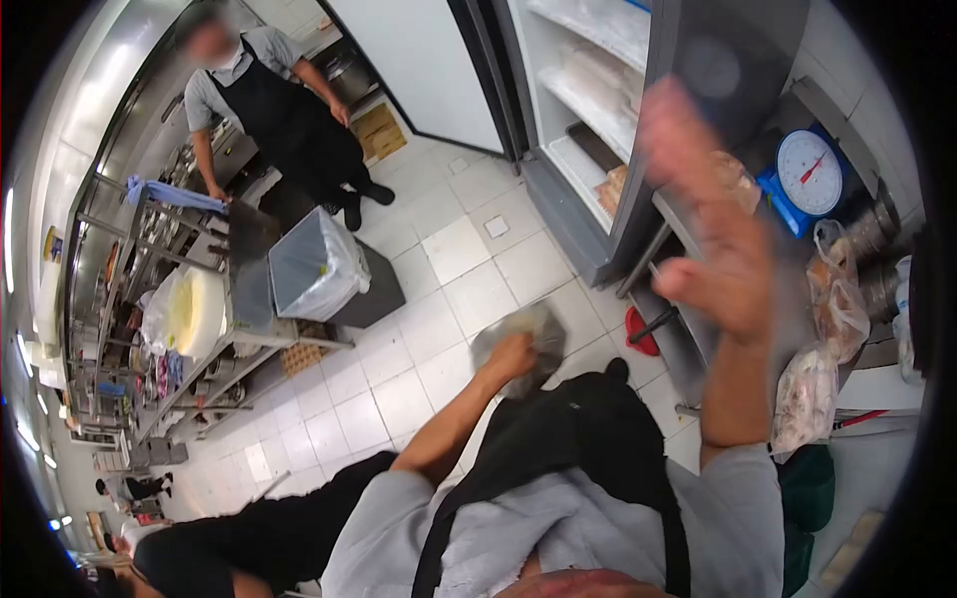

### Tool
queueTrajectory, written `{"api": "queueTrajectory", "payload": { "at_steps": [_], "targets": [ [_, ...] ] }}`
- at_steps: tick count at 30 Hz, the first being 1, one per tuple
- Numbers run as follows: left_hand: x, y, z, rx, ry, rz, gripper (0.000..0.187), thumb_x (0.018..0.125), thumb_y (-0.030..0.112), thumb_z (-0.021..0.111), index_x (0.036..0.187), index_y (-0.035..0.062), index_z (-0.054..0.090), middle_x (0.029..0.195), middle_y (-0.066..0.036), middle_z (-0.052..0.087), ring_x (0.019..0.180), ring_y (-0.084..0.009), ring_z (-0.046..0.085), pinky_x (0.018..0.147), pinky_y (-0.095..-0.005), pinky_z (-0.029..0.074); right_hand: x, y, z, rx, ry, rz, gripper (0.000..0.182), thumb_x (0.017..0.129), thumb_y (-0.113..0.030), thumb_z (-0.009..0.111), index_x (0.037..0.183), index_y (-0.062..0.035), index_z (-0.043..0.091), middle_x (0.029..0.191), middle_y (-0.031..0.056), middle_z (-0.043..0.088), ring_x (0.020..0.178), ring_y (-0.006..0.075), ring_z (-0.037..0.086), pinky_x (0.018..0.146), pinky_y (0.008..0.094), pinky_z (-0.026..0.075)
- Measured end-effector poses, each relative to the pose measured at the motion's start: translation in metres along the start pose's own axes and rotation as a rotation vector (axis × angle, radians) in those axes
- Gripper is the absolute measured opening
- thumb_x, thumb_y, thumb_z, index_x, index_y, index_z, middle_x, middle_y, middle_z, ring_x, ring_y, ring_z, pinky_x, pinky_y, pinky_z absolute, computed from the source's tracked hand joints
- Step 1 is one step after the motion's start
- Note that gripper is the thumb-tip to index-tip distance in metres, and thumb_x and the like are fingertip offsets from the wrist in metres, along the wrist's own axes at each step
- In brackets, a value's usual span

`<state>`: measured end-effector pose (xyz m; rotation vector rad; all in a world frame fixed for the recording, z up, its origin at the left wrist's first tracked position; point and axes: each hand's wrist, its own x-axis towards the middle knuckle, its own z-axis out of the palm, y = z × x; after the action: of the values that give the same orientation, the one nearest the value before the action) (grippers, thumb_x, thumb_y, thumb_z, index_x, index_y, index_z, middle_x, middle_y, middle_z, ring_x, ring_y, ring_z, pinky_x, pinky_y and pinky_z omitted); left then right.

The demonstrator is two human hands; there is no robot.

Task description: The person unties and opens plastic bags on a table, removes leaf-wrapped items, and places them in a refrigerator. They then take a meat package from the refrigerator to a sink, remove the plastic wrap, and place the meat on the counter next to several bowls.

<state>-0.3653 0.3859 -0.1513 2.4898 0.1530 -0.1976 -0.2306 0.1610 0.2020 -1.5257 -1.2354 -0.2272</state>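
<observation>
My left hand [511,359] is closed on the top of a greyish, shiny bag-like thing [543,334], held low in front of my apron over the floor tiles. What is inside it does not show clearly. My right hand [713,234] is raised, slightly blurred, fingers stretched out and thumb apart, with nothing in it. It overlaps the edge of an open upright fridge or freezer [586,254] with frosty white shelves [593,100]. Beyond that hand a steel table [773,289] carries a blue dial scale [809,172] and a clear plastic bag of food [837,284].
The white door [424,70] stands wide open. A co-worker [269,110] in a black apron is near a lined grey bin [384,284]. Steel shelving [214,374] runs along the left. Another person [269,533] is close at lower left. A red object [641,332] lies below the table.
</observation>
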Motion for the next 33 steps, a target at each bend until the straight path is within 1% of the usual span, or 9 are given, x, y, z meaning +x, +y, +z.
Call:
{"api": "queueTrajectory", "payload": {
  "at_steps": [3,8,11,15,17,19,21,25,33],
  "targets": [
    [-0.043,-0.093,0.014,-0.013,-0.029,-0.473,0.038,0.080,0.035,0.057,0.099,0.0023,0.061,0.102,-0.023,0.061,0.095,-0.0383,0.058,0.081,-0.0464,0.046,-0.059,0.108,0.063,0.580,-0.208,0.791,0.052,0.083,-0.022,0.064,0.128,-0.0019,0.047,0.126,0.0100,0.053,0.116,0.0185,0.048,0.096,0.0326,0.038],
    [-0.119,-0.179,0.012,-0.093,0.098,-0.724,0.038,0.078,0.031,0.062,0.097,-0.0015,0.061,0.098,-0.027,0.060,0.094,-0.0409,0.058,0.082,-0.0448,0.046,-0.432,0.305,0.164,-0.385,-0.934,1.324,0.055,0.082,-0.046,0.055,0.120,-0.0050,0.052,0.116,0.0215,0.055,0.108,0.0366,0.052,0.091,0.0449,0.042],
    [-0.173,-0.223,0.048,0.005,0.006,-0.790,0.038,0.078,0.032,0.061,0.093,-0.0031,0.061,0.090,-0.027,0.061,0.090,-0.0418,0.058,0.079,-0.0461,0.046,-0.699,0.263,0.158,0.701,-0.033,2.306,0.038,0.080,-0.036,0.058,0.109,-0.0104,0.060,0.099,0.0182,0.061,0.090,0.0315,0.061,0.072,0.0495,0.049],
    [-0.251,-0.263,0.075,0.012,-0.122,-0.743,0.032,0.079,0.030,0.059,0.085,-0.0020,0.060,0.077,-0.024,0.060,0.077,-0.0398,0.059,0.068,-0.0470,0.046,-0.586,0.209,0.152,0.253,-1.123,1.856,0.045,0.084,-0.042,0.053,0.106,-0.0022,0.059,0.091,0.0209,0.061,0.081,0.0329,0.063,0.065,0.0532,0.050],
    [-0.276,-0.284,0.084,0.080,-0.209,-0.662,0.026,0.080,0.027,0.057,0.079,0.0010,0.061,0.070,-0.021,0.059,0.070,-0.0374,0.060,0.062,-0.0453,0.047,-0.657,0.286,0.190,0.531,-1.230,2.442,0.051,0.085,-0.044,0.053,0.103,0.0036,0.058,0.084,0.0233,0.061,0.077,0.0314,0.063,0.065,0.0512,0.051],
    [-0.286,-0.298,0.082,0.180,-0.291,-0.556,0.022,0.080,0.024,0.056,0.073,0.0039,0.061,0.062,-0.017,0.058,0.063,-0.0350,0.060,0.056,-0.0436,0.047,-0.552,0.352,0.192,-0.069,-1.324,1.660,0.041,0.087,-0.039,0.050,0.091,0.0005,0.061,0.081,0.0206,0.062,0.075,0.0293,0.062,0.065,0.0474,0.049],
    [-0.290,-0.305,0.061,0.149,-0.283,-0.309,0.025,0.080,0.023,0.057,0.066,0.0026,0.060,0.058,-0.016,0.057,0.057,-0.0330,0.060,0.051,-0.0431,0.046,-0.458,0.429,0.211,-0.379,-1.114,1.331,0.038,0.088,-0.035,0.046,0.079,-0.0026,0.064,0.077,0.0180,0.062,0.073,0.0272,0.061,0.065,0.0435,0.048],
    [-0.243,-0.311,0.056,-0.190,-0.071,-1.203,0.037,0.077,0.032,0.063,0.073,-0.0052,0.062,0.077,-0.027,0.062,0.074,-0.0392,0.062,0.066,-0.0467,0.047,-0.178,0.468,0.243,0.533,0.141,1.711,0.035,0.086,-0.028,0.058,0.113,-0.0051,0.056,0.102,0.0069,0.062,0.096,0.0167,0.058,0.079,0.0312,0.047],
    [-0.053,-0.411,0.048,-0.438,0.306,-0.908,0.026,0.088,0.020,0.055,0.081,-0.0051,0.053,0.068,-0.021,0.056,0.064,-0.0227,0.053,0.062,-0.0345,0.043,-0.179,0.484,0.381,0.749,-0.143,1.807,0.044,0.088,-0.035,0.056,0.120,-0.0051,0.051,0.111,0.0065,0.059,0.099,0.0172,0.058,0.082,0.0334,0.047]
  ]
}}
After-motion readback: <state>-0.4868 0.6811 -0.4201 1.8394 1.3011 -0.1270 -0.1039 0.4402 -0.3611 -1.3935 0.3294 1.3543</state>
